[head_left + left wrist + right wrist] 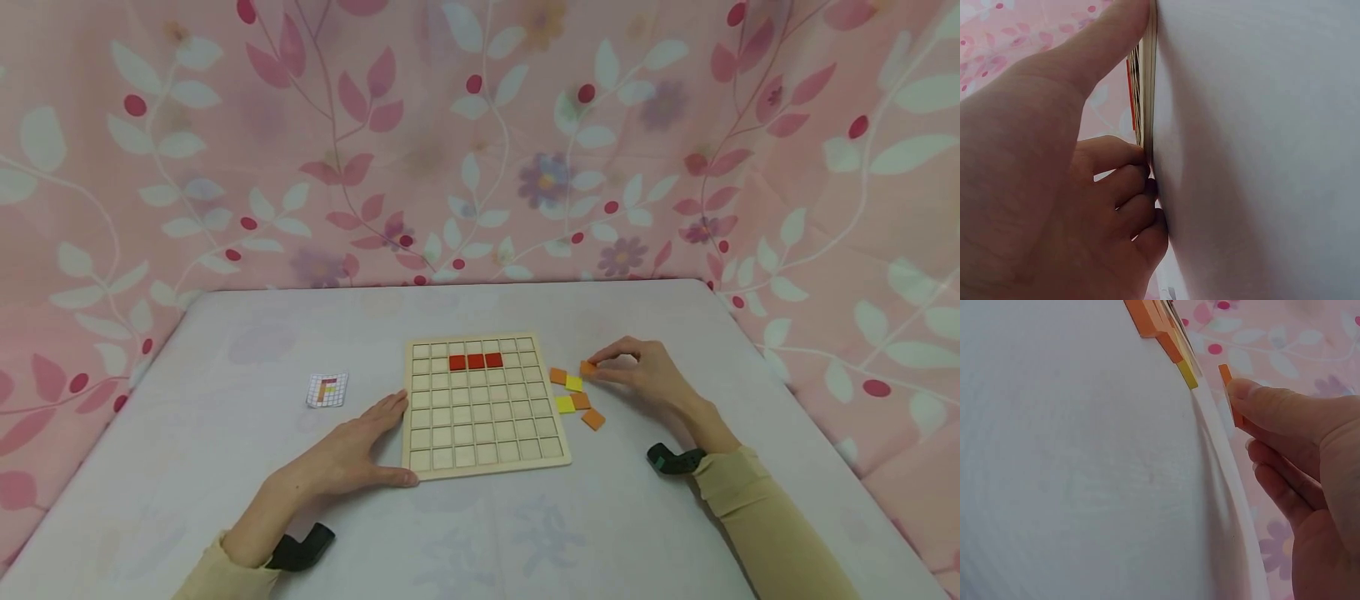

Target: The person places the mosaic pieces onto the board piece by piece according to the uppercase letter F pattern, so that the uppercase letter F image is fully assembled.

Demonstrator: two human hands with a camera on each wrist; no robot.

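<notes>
A pale wooden grid board lies on the table, with three red square tiles side by side in one of its upper rows. My left hand rests at the board's left side, fingers on the left edge and thumb at the lower left corner. Between thumb and fingertips, my right hand pinches an orange tile, raised off the table in the right wrist view. Right of the board lie loose orange tiles and yellow tiles, some touching its edge.
Left of the board lies a small printed card with a coloured grid pattern. A white cloth covers the table. Behind it hangs a pink floral curtain. Each wrist wears a black band device.
</notes>
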